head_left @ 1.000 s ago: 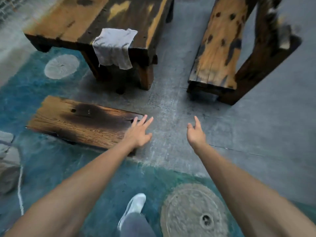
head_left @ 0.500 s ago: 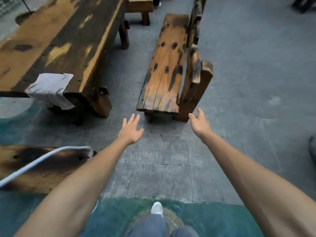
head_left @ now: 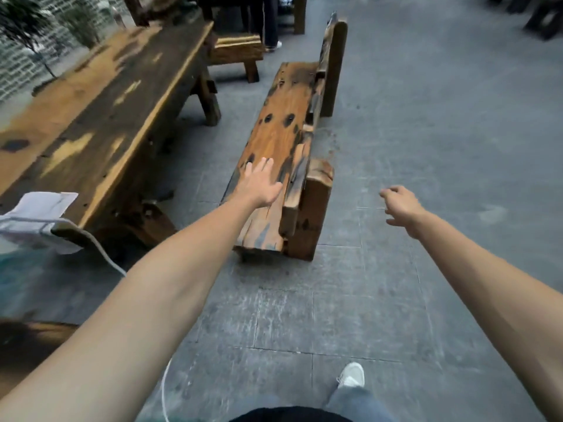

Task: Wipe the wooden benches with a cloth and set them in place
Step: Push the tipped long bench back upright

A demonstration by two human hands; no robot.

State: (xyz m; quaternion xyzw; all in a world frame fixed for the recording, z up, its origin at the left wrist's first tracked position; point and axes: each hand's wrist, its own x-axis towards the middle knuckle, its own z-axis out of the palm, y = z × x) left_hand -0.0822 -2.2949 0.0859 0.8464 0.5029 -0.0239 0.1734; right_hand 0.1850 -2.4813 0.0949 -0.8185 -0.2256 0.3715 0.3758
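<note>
Benches come first: the long orange-brown wooden bench with a backrest [head_left: 283,138] stands on the grey paved floor just right of the big dark wooden table [head_left: 100,117], whose near corner carries the white cloth [head_left: 39,214]. Both hands are released and hold nothing, the left hand [head_left: 259,187] over the seat's near end, the right hand [head_left: 402,208] in the air right of the backrest. I'd grip the near end with both before shifting it.

The bench [head_left: 281,138] is a long orange-brown plank seat with dark knots and a chunky backrest, standing upright just right of the desk [head_left: 100,117]. The grey cloth [head_left: 39,214] is draped over the desk's near corner.
</note>
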